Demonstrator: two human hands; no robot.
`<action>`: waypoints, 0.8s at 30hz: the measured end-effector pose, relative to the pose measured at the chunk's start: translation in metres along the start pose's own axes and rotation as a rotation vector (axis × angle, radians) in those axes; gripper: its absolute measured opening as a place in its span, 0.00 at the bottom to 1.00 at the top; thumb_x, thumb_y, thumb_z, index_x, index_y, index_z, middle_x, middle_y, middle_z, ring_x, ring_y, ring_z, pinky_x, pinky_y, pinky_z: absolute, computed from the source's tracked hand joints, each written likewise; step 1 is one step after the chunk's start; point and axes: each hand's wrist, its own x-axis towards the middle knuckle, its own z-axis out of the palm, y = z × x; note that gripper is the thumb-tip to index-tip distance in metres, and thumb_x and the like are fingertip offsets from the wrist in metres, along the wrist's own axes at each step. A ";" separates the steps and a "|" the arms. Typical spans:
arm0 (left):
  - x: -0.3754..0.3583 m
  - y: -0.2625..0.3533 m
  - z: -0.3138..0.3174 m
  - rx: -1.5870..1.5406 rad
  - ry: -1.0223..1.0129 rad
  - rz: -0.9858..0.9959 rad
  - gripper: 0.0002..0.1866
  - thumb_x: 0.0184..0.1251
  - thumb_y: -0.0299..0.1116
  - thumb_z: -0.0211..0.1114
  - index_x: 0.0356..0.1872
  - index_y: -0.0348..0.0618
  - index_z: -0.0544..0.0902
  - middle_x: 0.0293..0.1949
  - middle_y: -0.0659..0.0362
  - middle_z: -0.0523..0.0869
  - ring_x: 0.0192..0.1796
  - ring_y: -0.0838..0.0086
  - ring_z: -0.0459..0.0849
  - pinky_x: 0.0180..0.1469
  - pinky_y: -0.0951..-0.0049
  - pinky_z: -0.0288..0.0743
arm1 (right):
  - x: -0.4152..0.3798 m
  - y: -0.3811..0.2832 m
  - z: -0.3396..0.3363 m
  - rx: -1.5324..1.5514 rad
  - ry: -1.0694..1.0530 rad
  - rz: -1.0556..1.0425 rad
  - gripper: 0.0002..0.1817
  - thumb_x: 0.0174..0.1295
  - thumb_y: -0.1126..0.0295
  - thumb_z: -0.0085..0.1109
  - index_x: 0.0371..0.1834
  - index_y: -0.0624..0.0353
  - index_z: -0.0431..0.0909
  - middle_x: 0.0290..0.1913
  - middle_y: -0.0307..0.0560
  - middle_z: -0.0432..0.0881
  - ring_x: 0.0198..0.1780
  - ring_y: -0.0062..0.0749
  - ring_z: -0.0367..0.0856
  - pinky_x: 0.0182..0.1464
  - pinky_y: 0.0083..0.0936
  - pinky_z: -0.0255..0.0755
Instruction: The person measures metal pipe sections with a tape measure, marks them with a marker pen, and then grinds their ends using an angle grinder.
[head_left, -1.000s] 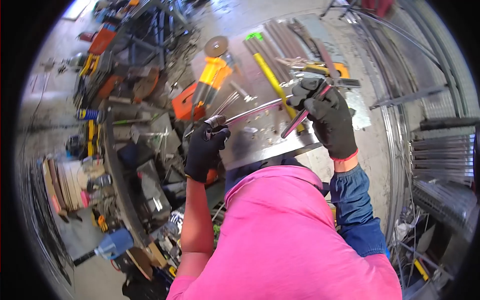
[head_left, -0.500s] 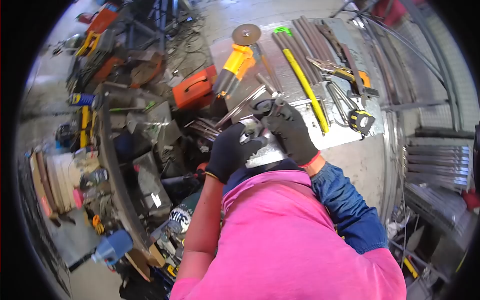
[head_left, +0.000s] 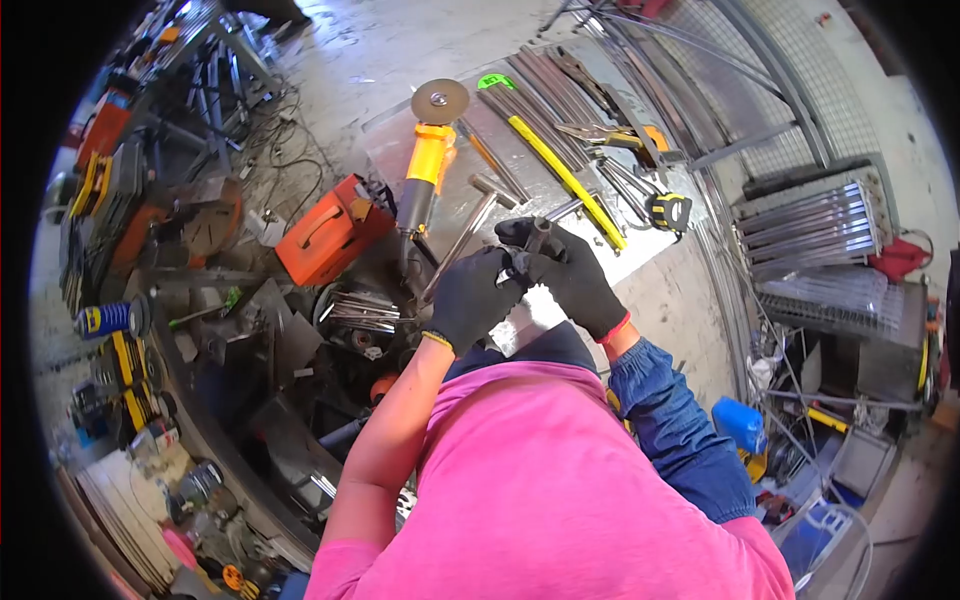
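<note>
Both my hands wear dark work gloves and meet above my lap, at the near edge of a metal-topped table (head_left: 640,262). My right hand (head_left: 580,275) is closed around a short dark metal tube (head_left: 541,238), whose end sticks up past the fingers. Beside it, my left hand (head_left: 470,298) has its fingers curled in against the right one; what they grip is hidden. Just beyond the left hand lies a hammer (head_left: 468,232), its head pointing away from me. A yellow angle grinder (head_left: 428,160) with a worn disc (head_left: 440,101) rests farther back.
A yellow bar (head_left: 565,180), dark metal tubes (head_left: 545,110), pliers (head_left: 605,135) and a tape measure (head_left: 668,212) lie on the table. Left of it stands an orange-red toolbox (head_left: 325,235), near a holder of thin rods (head_left: 362,312). Racked metal lengths (head_left: 810,235) stand at right.
The view has turned, shifting the table and tools leftward. My hands have come closer together, and the shiny metal piece near my left hand no longer shows clearly. The hammer is now more visible.
</note>
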 end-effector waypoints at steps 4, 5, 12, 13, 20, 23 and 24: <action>0.019 0.002 -0.001 0.007 -0.017 0.116 0.14 0.69 0.43 0.74 0.46 0.44 0.90 0.40 0.45 0.90 0.45 0.44 0.90 0.48 0.48 0.81 | 0.003 0.004 -0.007 -0.017 0.101 0.050 0.30 0.75 0.69 0.68 0.78 0.62 0.76 0.63 0.41 0.87 0.60 0.25 0.84 0.67 0.28 0.79; 0.022 0.002 -0.002 0.016 -0.026 0.134 0.14 0.69 0.43 0.74 0.46 0.44 0.90 0.40 0.45 0.90 0.45 0.44 0.90 0.48 0.48 0.81 | 0.004 0.006 -0.011 -0.072 0.118 0.000 0.35 0.73 0.66 0.70 0.81 0.60 0.72 0.68 0.45 0.85 0.64 0.29 0.84 0.69 0.31 0.79; 0.036 -0.004 -0.028 -0.067 -0.050 -0.145 0.20 0.70 0.46 0.75 0.38 0.34 0.86 0.29 0.42 0.86 0.37 0.48 0.89 0.42 0.55 0.79 | 0.006 0.031 -0.081 -0.939 0.743 -0.201 0.31 0.62 0.64 0.75 0.71 0.54 0.80 0.60 0.55 0.85 0.61 0.52 0.86 0.62 0.44 0.81; 0.037 -0.001 -0.032 -0.104 -0.052 -0.194 0.21 0.70 0.46 0.75 0.38 0.33 0.86 0.29 0.43 0.85 0.36 0.49 0.89 0.41 0.55 0.79 | 0.012 0.034 -0.093 -1.058 0.746 -0.230 0.29 0.61 0.66 0.75 0.67 0.54 0.82 0.56 0.55 0.86 0.57 0.54 0.87 0.59 0.45 0.82; 0.033 0.001 -0.019 -0.109 -0.093 -0.141 0.23 0.73 0.52 0.73 0.42 0.37 0.88 0.33 0.42 0.88 0.38 0.46 0.90 0.43 0.50 0.79 | 0.063 0.068 -0.127 -1.599 0.596 -0.121 0.16 0.62 0.65 0.68 0.53 0.44 0.88 0.42 0.51 0.87 0.45 0.52 0.89 0.46 0.48 0.80; 0.032 -0.004 -0.014 -0.084 -0.146 -0.091 0.22 0.72 0.52 0.73 0.41 0.38 0.87 0.33 0.41 0.87 0.40 0.44 0.88 0.44 0.50 0.78 | 0.067 0.068 -0.140 -1.507 0.597 -0.229 0.10 0.65 0.69 0.61 0.45 0.49 0.90 0.39 0.54 0.88 0.42 0.53 0.90 0.44 0.49 0.80; 0.031 -0.007 -0.012 -0.089 -0.139 -0.097 0.22 0.72 0.52 0.73 0.41 0.38 0.87 0.33 0.41 0.87 0.40 0.44 0.88 0.44 0.50 0.78 | 0.066 0.064 -0.139 -1.511 0.586 -0.233 0.10 0.65 0.69 0.61 0.45 0.49 0.90 0.39 0.54 0.88 0.42 0.53 0.90 0.44 0.49 0.80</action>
